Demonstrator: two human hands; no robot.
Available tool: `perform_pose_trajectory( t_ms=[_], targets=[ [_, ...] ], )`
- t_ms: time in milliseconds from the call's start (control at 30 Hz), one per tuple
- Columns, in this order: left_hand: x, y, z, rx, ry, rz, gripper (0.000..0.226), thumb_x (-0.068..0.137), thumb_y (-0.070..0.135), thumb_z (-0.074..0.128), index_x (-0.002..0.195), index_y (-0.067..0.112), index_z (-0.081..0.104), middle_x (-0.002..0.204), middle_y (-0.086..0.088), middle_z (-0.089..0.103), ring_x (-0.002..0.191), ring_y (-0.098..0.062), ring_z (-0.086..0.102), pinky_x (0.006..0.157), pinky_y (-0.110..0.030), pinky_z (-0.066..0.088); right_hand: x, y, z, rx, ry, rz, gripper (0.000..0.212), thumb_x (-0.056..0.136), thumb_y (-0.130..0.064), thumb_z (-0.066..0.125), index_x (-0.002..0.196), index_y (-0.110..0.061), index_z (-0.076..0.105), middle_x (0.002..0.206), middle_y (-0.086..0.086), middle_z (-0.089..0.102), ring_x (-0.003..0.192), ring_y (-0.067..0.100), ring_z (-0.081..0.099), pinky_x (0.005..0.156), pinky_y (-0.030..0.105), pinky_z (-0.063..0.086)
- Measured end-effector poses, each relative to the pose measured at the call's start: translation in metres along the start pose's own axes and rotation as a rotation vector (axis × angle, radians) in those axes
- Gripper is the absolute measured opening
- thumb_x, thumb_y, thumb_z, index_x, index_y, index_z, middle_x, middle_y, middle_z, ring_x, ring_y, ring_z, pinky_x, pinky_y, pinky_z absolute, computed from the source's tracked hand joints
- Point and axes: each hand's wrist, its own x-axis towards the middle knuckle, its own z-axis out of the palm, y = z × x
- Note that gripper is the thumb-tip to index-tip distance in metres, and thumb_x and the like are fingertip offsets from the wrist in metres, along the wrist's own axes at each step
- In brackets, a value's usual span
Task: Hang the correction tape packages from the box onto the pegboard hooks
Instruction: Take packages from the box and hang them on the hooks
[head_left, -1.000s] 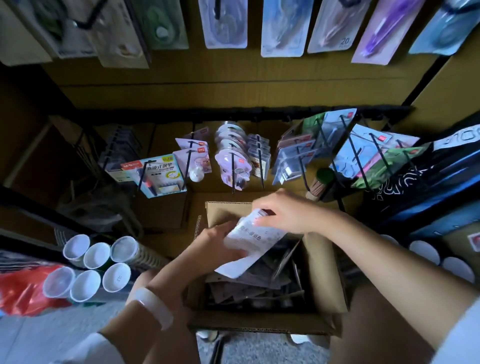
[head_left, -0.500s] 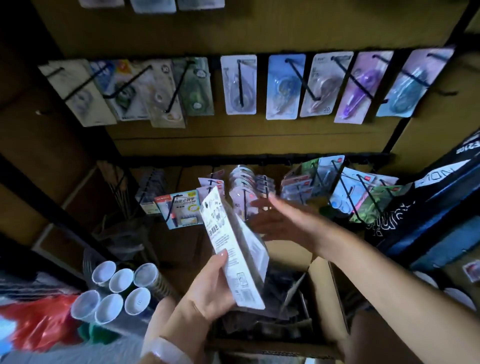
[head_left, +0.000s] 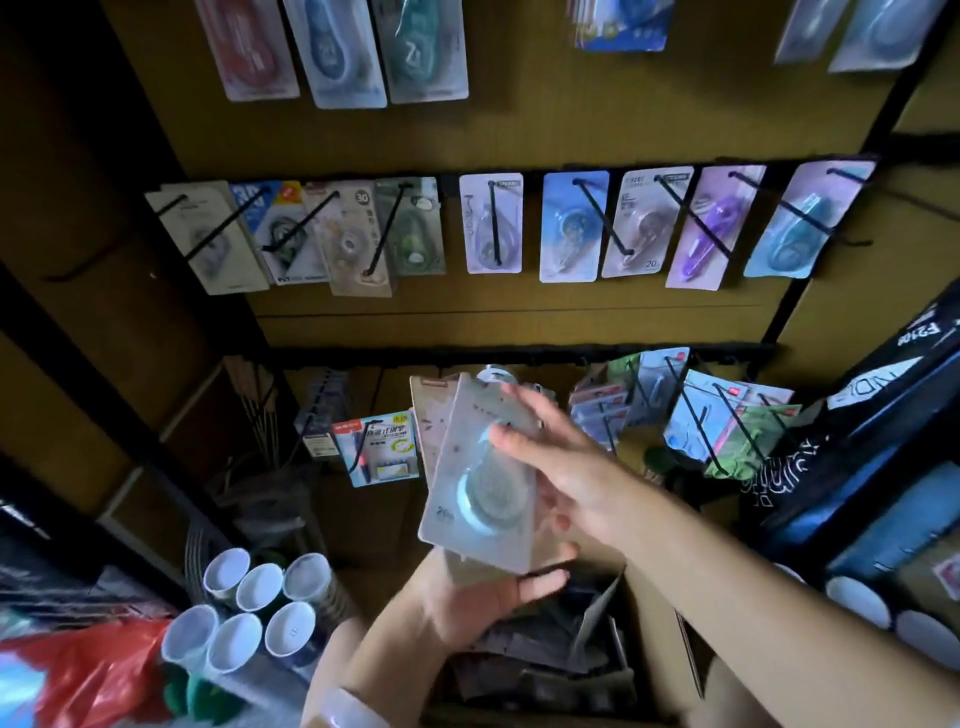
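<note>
Now the left hand holds a stack of correction tape packages from below, above the open box; the right hand lays relaxed fingers on the front package, its grip holding nothing, below the pegboard hooks.

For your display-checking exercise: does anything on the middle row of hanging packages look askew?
Yes. The beige package on the left overlaps its neighbours and tilts, while the white package near the centre hangs straight and apart.
</note>
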Motion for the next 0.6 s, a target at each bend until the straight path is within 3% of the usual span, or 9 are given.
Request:
perform_pose_trajectory(
  t_ms=[33,100,167,200,300,367,467,600],
  targets=[
    [0.0,0.004,0.0,-0.077,0.15,-0.021,0.029,0.078,0.014,0.074,0.104,0.018,0.064,0.105,-0.004,0.067,0.092,-0.015,0.068,0.076,-0.021,0.055,0.001,-0.003,-0.004,-0.043,0.047,-0.044,0.051,0.081,-0.017,0.066,0.124,-0.035,0.046,0.113,-0.002,0.06,0.093,0.013,0.059,0.06,0.022,0.048],
    [0.0,0.013,-0.004,-0.089,0.169,0.003,0.019,0.094,0.022,0.054,0.112,0.019,0.057,0.109,0.003,0.066,0.095,0.0,0.066,0.079,-0.013,0.051,0.003,-0.005,-0.011,-0.164,0.124,-0.139,0.056,0.082,-0.011,0.067,0.125,-0.036,0.041,0.121,-0.003,0.055,0.1,0.008,0.056,0.072,0.021,0.051],
    [-0.003,0.019,-0.003,0.102,0.155,0.138,0.046,0.098,0.044,0.029,0.122,0.013,0.055,0.12,-0.009,0.065,0.103,-0.015,0.067,0.081,-0.03,0.056,0.001,-0.006,-0.014,-0.322,0.166,-0.193,0.065,0.083,-0.011,0.067,0.133,-0.037,0.033,0.126,-0.007,0.049,0.104,0.004,0.053,0.08,0.02,0.051],
    [-0.006,0.021,-0.005,0.123,0.158,0.163,0.049,0.098,0.045,0.024,0.122,0.013,0.054,0.122,-0.012,0.064,0.103,-0.02,0.067,0.078,-0.033,0.057,0.0,-0.006,-0.016,-0.379,0.179,-0.213,0.07,0.083,-0.014,0.067,0.137,-0.038,0.029,0.129,-0.01,0.045,0.109,0.005,0.05,0.083,0.02,0.049],
    [-0.009,0.025,0.007,0.225,0.101,0.248,0.036,0.098,0.036,0.034,0.125,0.02,0.052,0.123,-0.009,0.064,0.109,-0.025,0.064,0.086,-0.037,0.056,-0.002,-0.01,-0.013,-0.447,0.214,-0.28,0.082,0.082,-0.022,0.069,0.143,-0.039,0.018,0.123,-0.027,0.034,0.115,-0.004,0.033,0.075,0.007,0.038],
    [-0.01,0.024,0.015,0.241,0.114,0.303,0.038,0.089,0.029,0.045,0.126,0.022,0.051,0.12,-0.007,0.066,0.11,-0.028,0.063,0.087,-0.04,0.055,-0.003,-0.011,-0.011,-0.472,0.228,-0.323,0.088,0.081,-0.027,0.069,0.145,-0.039,0.011,0.123,-0.034,0.03,0.117,-0.008,0.03,0.08,0.007,0.036],
    [-0.01,0.027,0.019,0.223,0.155,0.393,0.044,0.083,0.026,0.05,0.127,0.019,0.05,0.117,-0.007,0.068,0.107,-0.026,0.065,0.077,-0.036,0.058,-0.004,-0.009,-0.014,-0.455,0.244,-0.335,0.092,0.08,-0.032,0.067,0.147,-0.036,0.004,0.147,-0.013,0.031,0.129,0.002,0.034,0.099,0.022,0.039],
    [-0.009,0.037,0.021,0.183,0.194,0.46,0.043,0.081,0.02,0.057,0.123,0.023,0.053,0.116,-0.006,0.068,0.103,-0.023,0.067,0.068,-0.03,0.057,-0.011,-0.012,-0.017,-0.402,0.28,-0.248,0.1,0.077,-0.036,0.067,0.147,-0.035,-0.004,0.146,-0.008,0.034,0.123,0.004,0.037,0.096,0.028,0.041]
  ],
)
